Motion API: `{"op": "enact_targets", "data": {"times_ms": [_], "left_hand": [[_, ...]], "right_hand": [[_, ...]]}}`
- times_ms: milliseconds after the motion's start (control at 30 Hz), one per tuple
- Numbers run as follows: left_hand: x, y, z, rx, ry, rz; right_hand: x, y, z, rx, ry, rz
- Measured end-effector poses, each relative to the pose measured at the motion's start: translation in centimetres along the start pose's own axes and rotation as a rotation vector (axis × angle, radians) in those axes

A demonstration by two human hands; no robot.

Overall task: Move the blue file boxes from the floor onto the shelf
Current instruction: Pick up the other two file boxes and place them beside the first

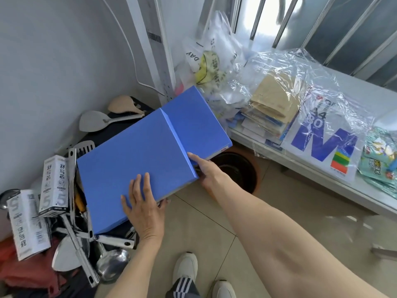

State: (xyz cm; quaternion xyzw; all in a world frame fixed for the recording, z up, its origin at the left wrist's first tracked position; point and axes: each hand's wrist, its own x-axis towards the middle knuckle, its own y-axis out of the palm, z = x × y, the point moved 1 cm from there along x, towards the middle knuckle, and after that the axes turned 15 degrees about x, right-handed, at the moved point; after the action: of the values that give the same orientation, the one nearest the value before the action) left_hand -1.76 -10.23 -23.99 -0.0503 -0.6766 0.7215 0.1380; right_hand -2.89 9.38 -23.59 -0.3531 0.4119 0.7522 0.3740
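Observation:
Two blue file boxes are held side by side above the floor clutter. The nearer blue file box (129,166) is larger in view; the farther blue file box (193,123) leans against it on the right. My left hand (144,211) grips the near edge of the nearer box, fingers spread on top and thumb underneath. My right hand (206,171) holds the right side where the two boxes meet. The white shelf (322,175) runs along the right under the window.
On the shelf lie brown envelopes (272,100) under clear plastic wrap, a paper ream (322,145) and snack packets (380,160). A dark bucket (236,168) stands on the floor below the boxes. Metal kitchen utensils (86,244) and white cartons (54,186) crowd the left.

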Motion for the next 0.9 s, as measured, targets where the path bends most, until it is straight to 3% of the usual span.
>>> {"op": "enact_targets", "data": {"times_ms": [200,333,500,667,900], "left_hand": [[1.7,-2.6,1.8,-0.057,0.031,-0.083],[3.7,-6.6,3.5,-0.144,-0.065,-0.135],[4.9,-14.9,4.0,-0.488,-0.297,-0.165],[4.1,-23.2,4.2,-0.711,-0.41,-0.187],[4.6,-37.5,2.3,-0.934,-0.327,-0.285]], "right_hand": [[-2.9,2.1,0.6,0.041,-0.108,0.032],[-6.0,4.0,1.5,-0.014,-0.225,0.048],[-11.9,6.1,3.0,-0.285,-0.478,0.005],[-21.5,8.8,5.4,-0.607,-0.767,-0.107],[-34.5,10.8,11.2,-0.631,-0.964,-0.149]]}}
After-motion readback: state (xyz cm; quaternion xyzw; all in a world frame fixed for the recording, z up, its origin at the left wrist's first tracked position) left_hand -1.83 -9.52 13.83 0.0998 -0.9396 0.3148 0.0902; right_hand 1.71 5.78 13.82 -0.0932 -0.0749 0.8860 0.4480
